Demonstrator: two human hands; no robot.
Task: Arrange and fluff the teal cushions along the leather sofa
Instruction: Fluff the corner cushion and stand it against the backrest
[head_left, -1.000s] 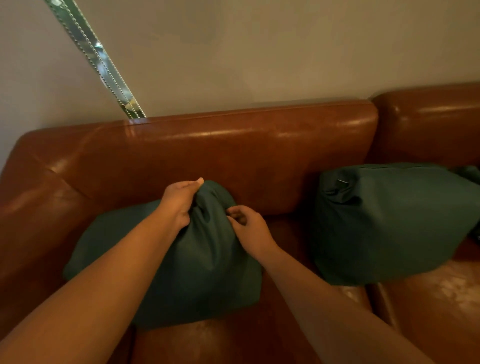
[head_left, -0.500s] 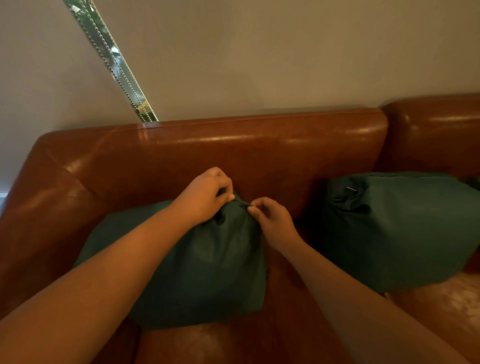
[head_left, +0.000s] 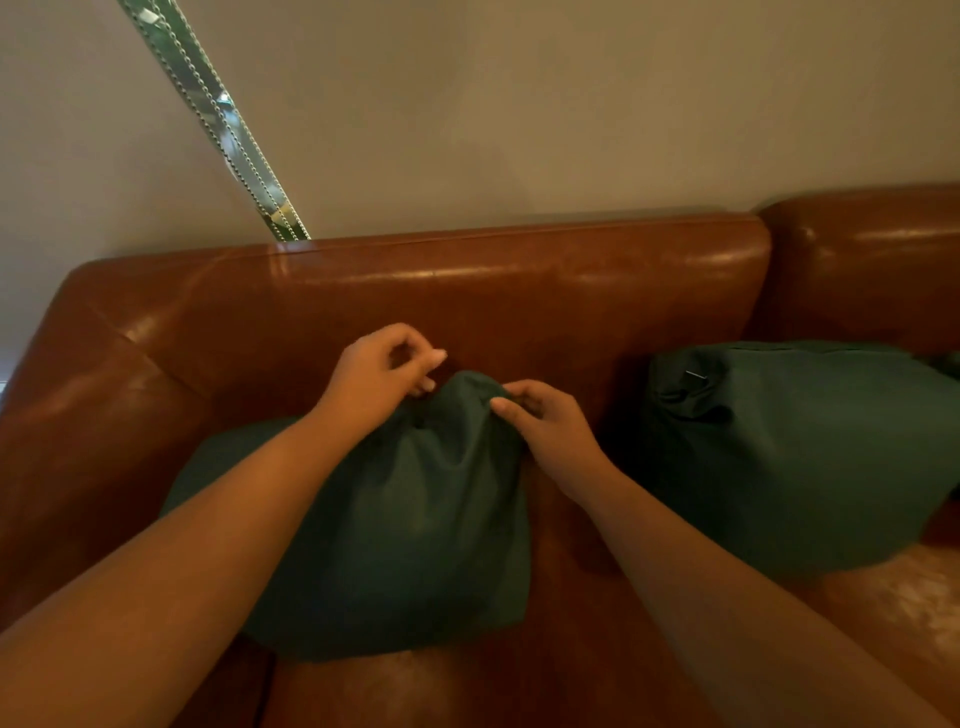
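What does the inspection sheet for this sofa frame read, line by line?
Surface: brown leather sofa, glossy backrest, a second section at right.
Job's things: near teal cushion leaning at the backrest, its top corner bunched; second teal cushion on the seat to the right, apart from the first.
Clutter: nothing seen.
Grippers: left hand curled at the bunched corner, grip unclear; right hand pinches the cloth there.
Cables: nothing seen.
Surroundings: plain wall; a beaded mirrored strip slants down behind the sofa.
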